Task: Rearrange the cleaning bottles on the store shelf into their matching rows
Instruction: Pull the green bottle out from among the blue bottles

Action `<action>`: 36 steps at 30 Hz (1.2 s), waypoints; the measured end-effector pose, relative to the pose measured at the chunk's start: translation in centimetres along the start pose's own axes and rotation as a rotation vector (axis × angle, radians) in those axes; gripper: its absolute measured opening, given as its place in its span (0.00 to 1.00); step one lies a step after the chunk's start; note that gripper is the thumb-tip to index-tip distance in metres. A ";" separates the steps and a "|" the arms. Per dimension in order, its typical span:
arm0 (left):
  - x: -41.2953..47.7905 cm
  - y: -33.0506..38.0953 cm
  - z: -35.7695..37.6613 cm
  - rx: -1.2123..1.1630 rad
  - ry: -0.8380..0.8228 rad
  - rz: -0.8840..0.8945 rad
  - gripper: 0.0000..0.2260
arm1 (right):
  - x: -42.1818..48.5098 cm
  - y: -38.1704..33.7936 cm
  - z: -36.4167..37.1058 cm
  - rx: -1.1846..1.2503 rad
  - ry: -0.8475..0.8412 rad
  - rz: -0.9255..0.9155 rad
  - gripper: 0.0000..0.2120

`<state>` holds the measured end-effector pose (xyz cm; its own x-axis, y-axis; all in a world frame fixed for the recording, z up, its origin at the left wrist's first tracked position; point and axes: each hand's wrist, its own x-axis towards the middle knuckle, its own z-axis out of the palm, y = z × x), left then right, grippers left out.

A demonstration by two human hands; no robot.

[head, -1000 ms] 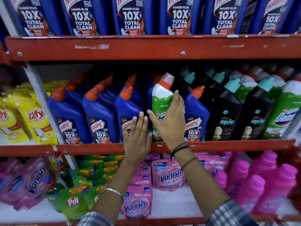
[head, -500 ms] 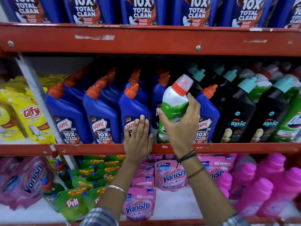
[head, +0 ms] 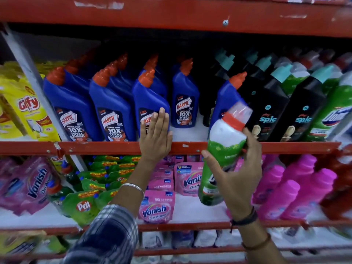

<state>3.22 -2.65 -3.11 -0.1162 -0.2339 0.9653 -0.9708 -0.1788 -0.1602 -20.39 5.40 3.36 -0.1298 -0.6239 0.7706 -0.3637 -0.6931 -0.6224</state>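
Note:
My right hand (head: 236, 174) grips a green and white bottle (head: 222, 149) with a red collar and clear cap, held tilted in front of the red shelf edge (head: 106, 147), clear of the row. My left hand (head: 156, 138) lies flat, fingers apart, against the front blue Harpic bottle (head: 150, 100) and the shelf edge. A bare white gap (head: 190, 134) shows on the shelf between that bottle and another blue Harpic bottle (head: 224, 100) at the right. Black Spic bottles (head: 266, 103) and green and white bottles (head: 331, 111) stand further right.
Yellow Gify pouches (head: 26, 107) fill the left bay behind a slanted white upright (head: 38, 86). Below hang pink Vanish pouches (head: 156, 206), green Pril pouches (head: 82, 204) and pink bottles (head: 297, 183). A red shelf beam (head: 171, 14) runs overhead.
My right hand has pulled the green and white bottle out of the blue row, down and toward me, leaving a gap. My left hand stays against the Harpic bottle.

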 end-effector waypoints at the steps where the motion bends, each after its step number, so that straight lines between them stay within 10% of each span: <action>1: 0.0 0.0 0.0 -0.002 -0.002 -0.001 0.27 | -1.1 1.1 -0.1 -0.013 -0.030 0.044 0.39; 14: -0.2 0.1 0.0 -0.029 -0.012 0.001 0.30 | -10.1 11.8 3.5 -0.075 -0.268 0.633 0.34; 36: -0.1 0.0 0.1 -0.013 -0.003 0.007 0.29 | -9.6 11.2 3.3 -0.274 -0.239 0.464 0.50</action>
<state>3.23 -2.71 -3.24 -0.1222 -0.2377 0.9636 -0.9726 -0.1650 -0.1640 -20.20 2.45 -11.45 -0.1326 -0.9257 0.3543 -0.5475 -0.2296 -0.8047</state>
